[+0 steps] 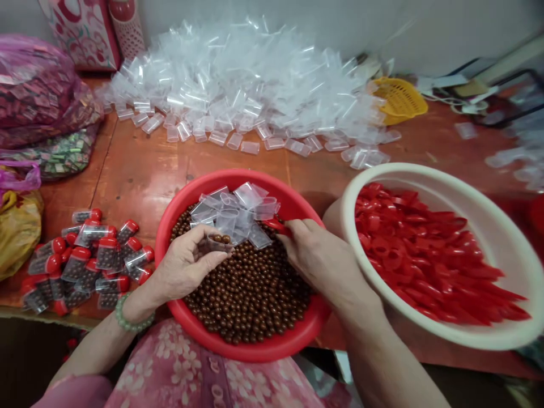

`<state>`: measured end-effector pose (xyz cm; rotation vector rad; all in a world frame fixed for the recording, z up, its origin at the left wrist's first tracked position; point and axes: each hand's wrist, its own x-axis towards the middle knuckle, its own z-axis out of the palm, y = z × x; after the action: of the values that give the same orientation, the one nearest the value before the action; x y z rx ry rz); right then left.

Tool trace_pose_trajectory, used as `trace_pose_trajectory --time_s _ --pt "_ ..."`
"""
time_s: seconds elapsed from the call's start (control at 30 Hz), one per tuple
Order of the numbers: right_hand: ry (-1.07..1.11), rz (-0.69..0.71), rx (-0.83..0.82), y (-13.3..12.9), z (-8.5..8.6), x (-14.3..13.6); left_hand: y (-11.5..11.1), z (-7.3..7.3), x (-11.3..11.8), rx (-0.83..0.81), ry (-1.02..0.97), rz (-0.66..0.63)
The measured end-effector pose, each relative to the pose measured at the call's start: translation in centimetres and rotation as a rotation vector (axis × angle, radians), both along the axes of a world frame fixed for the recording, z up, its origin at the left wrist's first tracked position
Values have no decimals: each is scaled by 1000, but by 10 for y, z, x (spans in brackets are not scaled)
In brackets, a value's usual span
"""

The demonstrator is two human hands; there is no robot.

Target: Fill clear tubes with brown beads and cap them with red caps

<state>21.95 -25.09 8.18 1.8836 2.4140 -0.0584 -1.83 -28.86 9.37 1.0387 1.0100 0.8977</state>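
Note:
Between the thumb and fingers of my left hand point(189, 263) is a small clear plastic container point(220, 245), its open end showing brown balls inside. My right hand point(317, 255) is closed on a red plastic piece point(277, 225), most of it hidden by the fingers. Both hands are over a red basin point(250, 352) holding many shiny brown balls point(250, 294). On top of the balls, toward the far side, lies a heap of clear containers point(240, 209).
Filled containers with red caps point(91, 255) lie at left. A white basin point(429, 170) of red plastic pieces point(420, 260) stands at right. Along the wall is a large pile of clear containers point(255, 96), with a yellow basket point(399, 99) beside it. Plastic bags point(38, 96) sit far left.

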Motion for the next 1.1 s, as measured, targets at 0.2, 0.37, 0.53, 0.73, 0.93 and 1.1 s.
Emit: trace_pose_trajectory --time_s 0.2,0.37,0.53,0.73,0.93,1.1 --pt "564 284 -37 -18 26 -2 -1 3 -2 101 90 -18" --pt "747 363 -162 -18 31 -27 -4 -3 -1 23 -26 -33" --pt "817 281 -148 -19 18 -37 -5 -8 -1 -25 -84 70" --pt "782 300 -168 -18 19 -45 -2 -6 -3 117 -46 85" --pt "737 384 -124 -18 14 -51 -8 -8 -2 438 220 33" --pt "771 433 -8 -22 8 -53 -8 -7 -4 270 95 -28"
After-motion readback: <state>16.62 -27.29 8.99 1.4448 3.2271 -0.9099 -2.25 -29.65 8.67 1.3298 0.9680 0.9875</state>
